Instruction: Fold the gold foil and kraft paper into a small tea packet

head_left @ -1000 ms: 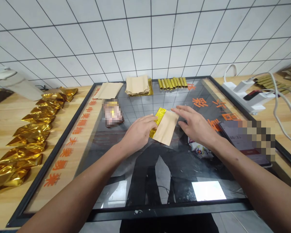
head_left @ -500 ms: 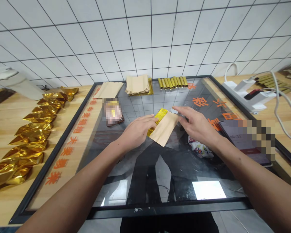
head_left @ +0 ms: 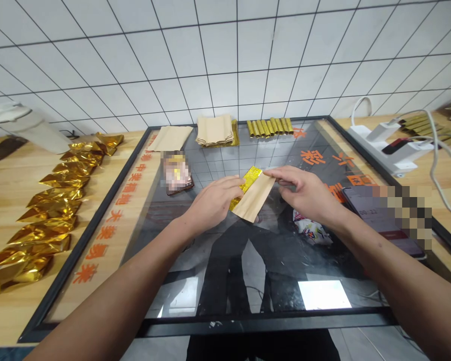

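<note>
A paper sheet (head_left: 254, 198), embossed gold on one side and plain brown on the other, lies on the dark glass in front of me. Its brown part slants across the gold part. My left hand (head_left: 220, 196) presses its curled fingers on the sheet's left edge, over the gold. At the upper right corner, the fingertips of my right hand (head_left: 295, 186) grip the brown part; the lower fingers are bent in. Some of the sheet is hidden under my left fingers.
Brown sheets (head_left: 214, 130) and rolled gold tubes (head_left: 269, 128) sit at the back. Folded gold foil pieces (head_left: 48, 205) line the left. A patterned packet (head_left: 177, 173), a crumpled wrapper (head_left: 311, 230), a phone (head_left: 387, 220) and a power strip (head_left: 378, 150) lie around.
My right hand has moved slightly left, and its fingertips have come onto the corner of the sheet. The brown part now looks narrower. My left hand stays on the left edge.
</note>
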`<state>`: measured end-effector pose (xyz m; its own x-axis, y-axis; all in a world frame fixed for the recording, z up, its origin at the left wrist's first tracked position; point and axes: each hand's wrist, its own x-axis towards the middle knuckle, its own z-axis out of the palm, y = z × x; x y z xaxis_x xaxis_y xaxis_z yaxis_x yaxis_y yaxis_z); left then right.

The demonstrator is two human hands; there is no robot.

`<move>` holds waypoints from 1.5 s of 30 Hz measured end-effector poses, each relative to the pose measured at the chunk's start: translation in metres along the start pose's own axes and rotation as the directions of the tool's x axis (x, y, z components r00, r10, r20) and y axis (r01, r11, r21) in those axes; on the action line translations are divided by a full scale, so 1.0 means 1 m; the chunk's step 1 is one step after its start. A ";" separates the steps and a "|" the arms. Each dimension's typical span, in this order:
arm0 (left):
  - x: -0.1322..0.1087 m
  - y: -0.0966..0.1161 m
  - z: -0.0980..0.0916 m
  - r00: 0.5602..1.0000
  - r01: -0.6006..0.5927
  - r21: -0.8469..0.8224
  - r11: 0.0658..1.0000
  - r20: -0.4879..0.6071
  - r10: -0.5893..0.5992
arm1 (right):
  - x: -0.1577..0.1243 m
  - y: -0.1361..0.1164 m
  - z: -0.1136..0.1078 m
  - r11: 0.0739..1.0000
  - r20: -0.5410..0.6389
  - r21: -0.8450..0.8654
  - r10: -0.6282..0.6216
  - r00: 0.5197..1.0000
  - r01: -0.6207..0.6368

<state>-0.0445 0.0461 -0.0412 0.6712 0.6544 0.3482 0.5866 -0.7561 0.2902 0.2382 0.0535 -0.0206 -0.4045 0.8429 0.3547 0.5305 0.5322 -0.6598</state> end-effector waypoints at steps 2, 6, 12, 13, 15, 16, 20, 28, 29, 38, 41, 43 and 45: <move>-0.001 0.000 0.001 1.000 0.013 0.018 1.000 -0.002 -0.013 | -0.001 0.001 0.001 0.994 0.011 -0.094 -0.059 0.998 0.060; -0.002 -0.001 0.003 1.000 0.020 0.056 0.998 -0.004 -0.020 | -0.003 0.000 -0.001 0.962 0.034 -0.247 -0.109 0.993 0.114; -0.001 0.006 -0.001 0.998 0.060 0.093 0.994 0.024 -0.063 | -0.004 -0.007 -0.008 0.914 0.181 -0.278 -0.251 0.951 0.294; -0.001 0.008 -0.002 0.997 0.067 0.090 0.994 0.029 -0.070 | -0.004 -0.008 -0.007 0.917 0.205 -0.262 -0.253 0.946 0.302; -0.001 0.015 -0.006 0.996 0.088 0.068 0.994 0.014 -0.089 | -0.004 -0.008 -0.005 0.926 0.244 -0.235 -0.238 0.940 0.295; -0.001 0.018 -0.007 0.994 0.107 0.052 0.993 -0.003 -0.107 | -0.004 -0.007 -0.003 0.932 0.254 -0.225 -0.225 0.941 0.284; -0.001 0.031 -0.013 0.981 0.190 -0.020 0.982 -0.035 -0.190 | -0.003 -0.002 0.002 0.964 0.228 -0.162 -0.172 0.958 0.211; -0.004 0.028 -0.004 0.927 0.368 -0.084 0.926 -0.049 -0.373 | 0.001 -0.008 0.007 0.996 0.158 -0.069 -0.040 0.987 0.051; -0.005 0.027 -0.003 0.919 0.385 -0.094 0.918 -0.050 -0.390 | 0.001 -0.009 0.008 0.997 0.148 -0.063 -0.025 0.989 0.034; -0.003 0.035 -0.003 0.873 0.474 -0.113 0.873 -0.069 -0.483 | 0.000 0.001 0.017 0.987 0.051 -0.140 0.084 0.995 -0.077; -0.003 0.035 -0.002 0.868 0.483 -0.109 0.869 -0.068 -0.491 | 0.000 0.003 0.019 0.984 0.034 -0.149 0.108 0.994 -0.102; -0.003 0.036 -0.001 0.862 0.495 -0.110 0.862 -0.060 -0.503 | 0.001 0.003 0.019 0.981 0.034 -0.161 0.117 0.993 -0.110; -0.002 0.037 -0.002 0.853 0.512 -0.111 0.852 -0.049 -0.519 | 0.002 0.003 0.019 0.978 0.038 -0.175 0.124 0.992 -0.116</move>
<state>-0.0250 0.0170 -0.0297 0.2464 0.9503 0.1901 0.7931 -0.3104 0.5240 0.2247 0.0552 -0.0349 -0.3632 0.8990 0.2447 0.6960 0.4364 -0.5702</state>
